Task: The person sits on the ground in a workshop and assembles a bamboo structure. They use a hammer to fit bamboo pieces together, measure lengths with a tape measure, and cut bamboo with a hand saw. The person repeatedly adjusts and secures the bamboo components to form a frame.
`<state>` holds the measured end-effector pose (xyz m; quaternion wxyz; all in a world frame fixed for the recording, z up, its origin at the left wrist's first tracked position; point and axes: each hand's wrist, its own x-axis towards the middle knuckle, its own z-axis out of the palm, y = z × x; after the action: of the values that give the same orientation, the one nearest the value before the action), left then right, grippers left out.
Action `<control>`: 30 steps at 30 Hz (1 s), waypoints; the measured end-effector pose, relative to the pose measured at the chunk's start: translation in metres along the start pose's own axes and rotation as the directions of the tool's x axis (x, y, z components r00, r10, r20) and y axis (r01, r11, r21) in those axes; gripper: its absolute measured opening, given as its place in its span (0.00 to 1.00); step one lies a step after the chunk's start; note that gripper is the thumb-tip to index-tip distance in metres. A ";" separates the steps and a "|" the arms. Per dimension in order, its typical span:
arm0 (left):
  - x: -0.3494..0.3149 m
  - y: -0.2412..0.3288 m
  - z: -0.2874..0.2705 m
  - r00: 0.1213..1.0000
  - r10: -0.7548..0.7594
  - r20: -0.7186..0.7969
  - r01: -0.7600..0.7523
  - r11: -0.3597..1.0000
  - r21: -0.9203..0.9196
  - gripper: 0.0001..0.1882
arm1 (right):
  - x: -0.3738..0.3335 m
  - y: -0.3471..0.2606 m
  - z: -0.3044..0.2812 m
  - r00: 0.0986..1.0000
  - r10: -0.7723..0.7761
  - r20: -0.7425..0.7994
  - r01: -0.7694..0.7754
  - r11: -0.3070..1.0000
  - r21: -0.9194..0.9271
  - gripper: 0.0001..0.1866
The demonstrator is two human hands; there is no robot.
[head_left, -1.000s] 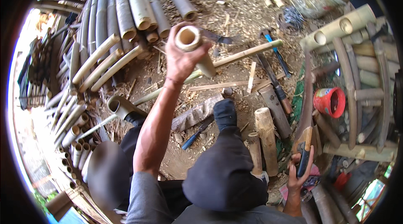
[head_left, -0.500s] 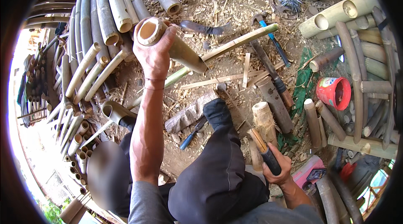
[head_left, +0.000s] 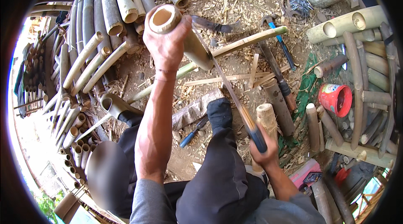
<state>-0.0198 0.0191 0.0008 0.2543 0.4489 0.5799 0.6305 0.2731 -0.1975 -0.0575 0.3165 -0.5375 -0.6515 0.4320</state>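
My left hand (head_left: pixel 166 43) is wrapped round the upper end of a bamboo section (head_left: pixel 196 52), which is held tilted with its pale, open cut end toward me. Its lower end is near a long split bamboo strip (head_left: pixel 247 41) on the ground. In my right hand (head_left: pixel 264 146) is a long-bladed knife (head_left: pixel 230 87), gripped by its dark and wooden handle. The narrow blade reaches up and left, lying along or just over the right side of the bamboo section; whether it touches is unclear. Between my hands is my dark-clad leg, its foot beside a rough log (head_left: pixel 197 108).
Long bamboo poles (head_left: pixel 113 10) lie at the upper left, with cut lengths stacked below. A blue-handled hammer (head_left: pixel 282 45), a machete (head_left: pixel 273 68) and a blue-handled chisel (head_left: pixel 194 133) lie among wood chips. An upright wooden post (head_left: pixel 266 119) and a red bucket (head_left: pixel 336 99) stand rightward.
My right hand has moved up and slightly left, bringing the knife's blade up along the bamboo section. In the picture, the left hand and bamboo section sit slightly higher and further right.
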 end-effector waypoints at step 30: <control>-0.018 0.004 0.003 0.999 0.037 -0.007 -0.037 0.999 0.017 0.29 | -0.004 -0.034 -0.026 0.998 -0.012 0.065 0.016 0.998 -0.059 0.29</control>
<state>-0.0083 0.0044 -0.0002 0.2368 0.4594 0.5778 0.6317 0.2828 -0.1968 -0.0157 0.2819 -0.5279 -0.6777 0.4273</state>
